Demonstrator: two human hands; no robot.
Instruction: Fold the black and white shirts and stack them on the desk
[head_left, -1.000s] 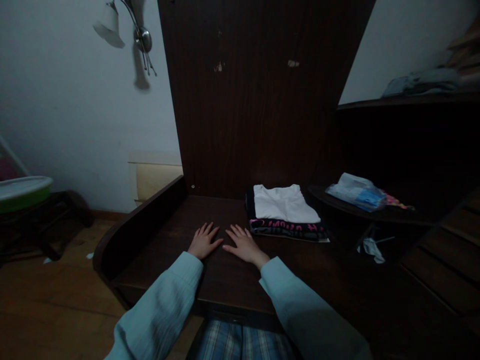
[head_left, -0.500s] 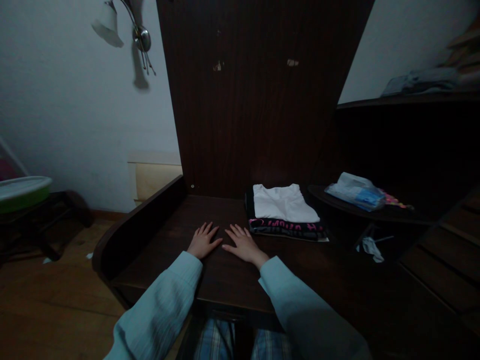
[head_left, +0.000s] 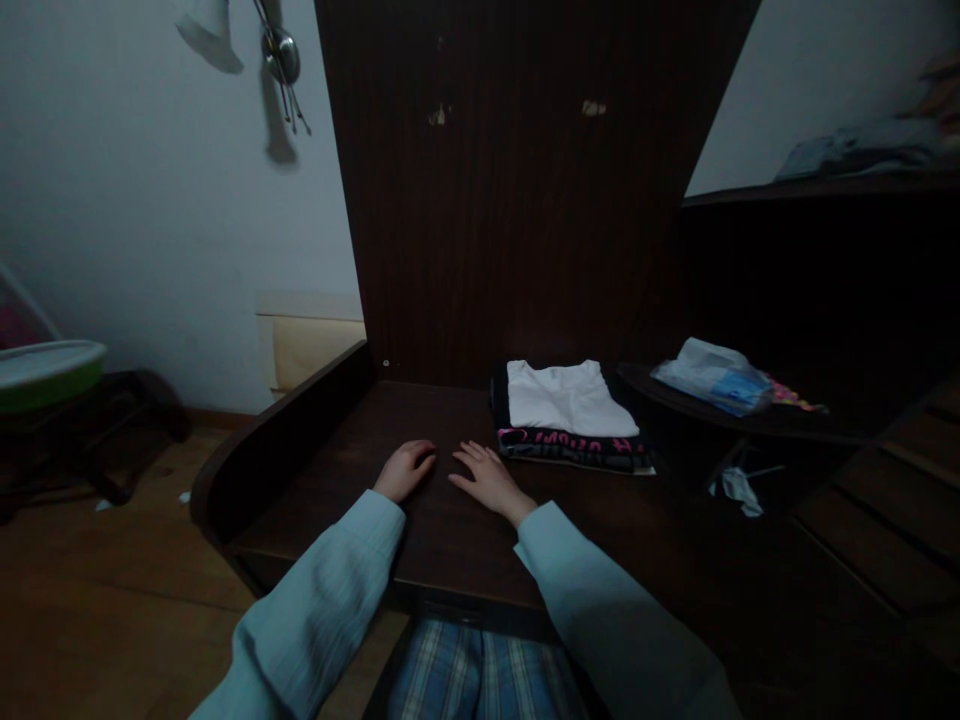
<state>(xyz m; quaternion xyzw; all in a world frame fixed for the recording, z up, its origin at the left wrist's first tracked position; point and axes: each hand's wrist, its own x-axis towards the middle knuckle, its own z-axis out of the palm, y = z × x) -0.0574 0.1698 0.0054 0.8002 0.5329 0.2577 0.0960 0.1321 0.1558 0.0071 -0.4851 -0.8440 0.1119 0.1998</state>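
Observation:
My left hand [head_left: 403, 469] rests on the dark wooden desk [head_left: 450, 540], its fingers curled into a loose fist with nothing in them. My right hand [head_left: 486, 477] lies flat beside it, fingers stretched out and empty. Both arms wear pale blue sleeves. A small stack of folded clothes [head_left: 566, 415] sits just right of my right hand: a white garment on top, a black one with pink print below. Neither hand touches the stack.
A tall dark wooden panel [head_left: 495, 200] rises behind the desk. A side shelf at right holds a plastic packet [head_left: 712, 376]. Crumpled paper [head_left: 739, 488] lies below it. A raised rim [head_left: 277, 440] edges the desk's left side. A green-rimmed basin [head_left: 45, 372] stands far left.
My left hand's fingers have curled from flat into a loose fist. The view has shifted slightly; my right hand stays flat.

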